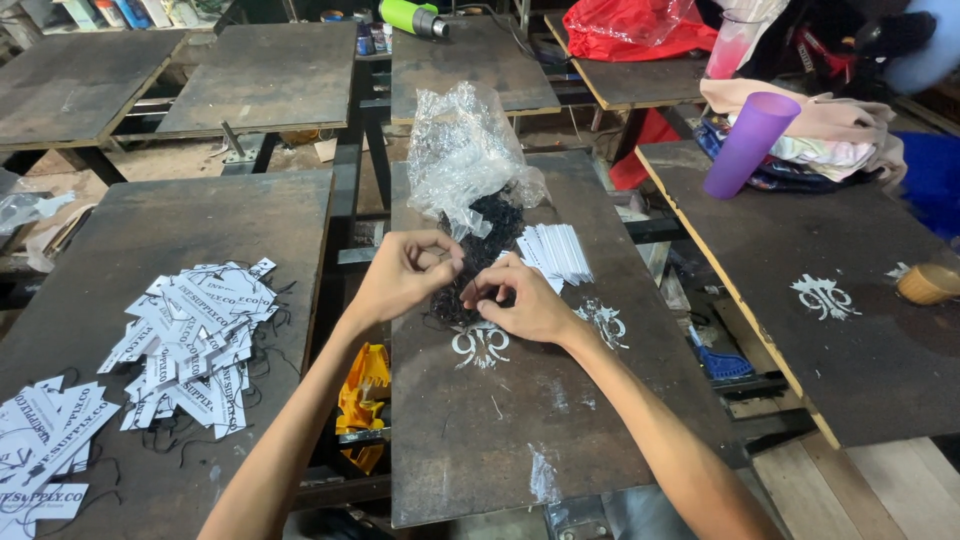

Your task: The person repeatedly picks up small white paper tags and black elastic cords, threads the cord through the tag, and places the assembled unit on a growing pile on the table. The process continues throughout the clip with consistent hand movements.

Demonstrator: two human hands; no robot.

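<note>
My left hand point(405, 272) and my right hand point(522, 298) meet over the middle of a dark narrow table point(500, 440). Their fingertips pinch a thin black string from a heap of black strings point(490, 240) that spills out of a crumpled clear plastic bag point(462, 150). A neat stack of white paper tags point(557, 252) lies just right of the heap, behind my right hand. What exactly sits between the fingertips is too small to make out.
On the left table point(160, 215) lie piles of white printed tags with black strings point(195, 335). The right table point(860, 330) carries a purple cup point(750, 145), folded cloth point(830, 135) and a brown tape roll point(928, 284). A yellow object point(362, 395) hangs in the gap between tables.
</note>
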